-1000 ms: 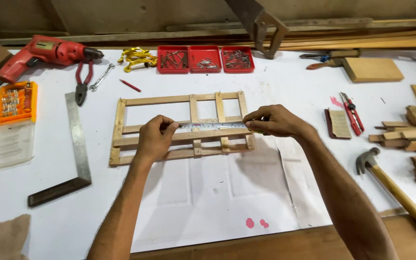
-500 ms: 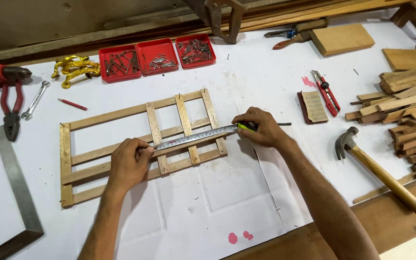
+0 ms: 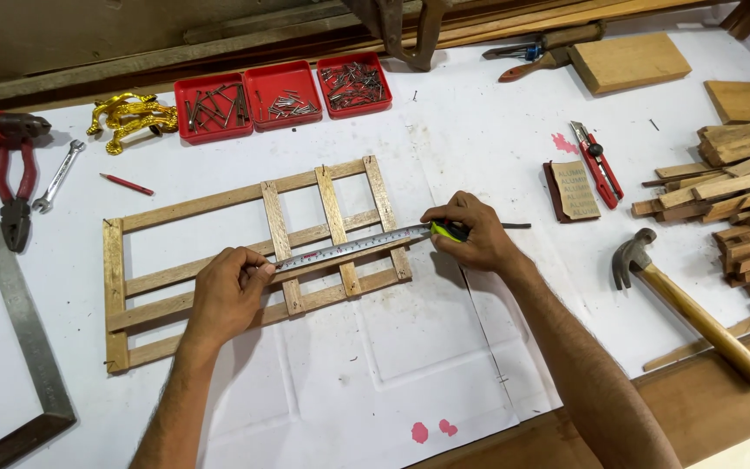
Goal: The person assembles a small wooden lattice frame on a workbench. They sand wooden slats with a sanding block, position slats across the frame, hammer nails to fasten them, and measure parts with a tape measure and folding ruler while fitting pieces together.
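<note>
Head view shows our wooden lattice frame [image 3: 219,269] lying flat on the white-covered bench [image 3: 479,130], a steel ruler [image 3: 353,246] laid across its middle slats. We judge the ruler could skew if either end slips. Our left hand [image 3: 227,291] presses its near end down, palm low; our right hand [image 3: 470,234] pinches a green-tipped pencil [image 3: 449,231] at the far end.

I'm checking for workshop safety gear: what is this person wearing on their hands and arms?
Nothing shows. The left hand and right hand are bare, with no gloves, rings or watch in view. Both forearms are bare to the picture's edge, so no sleeves appear.
</note>
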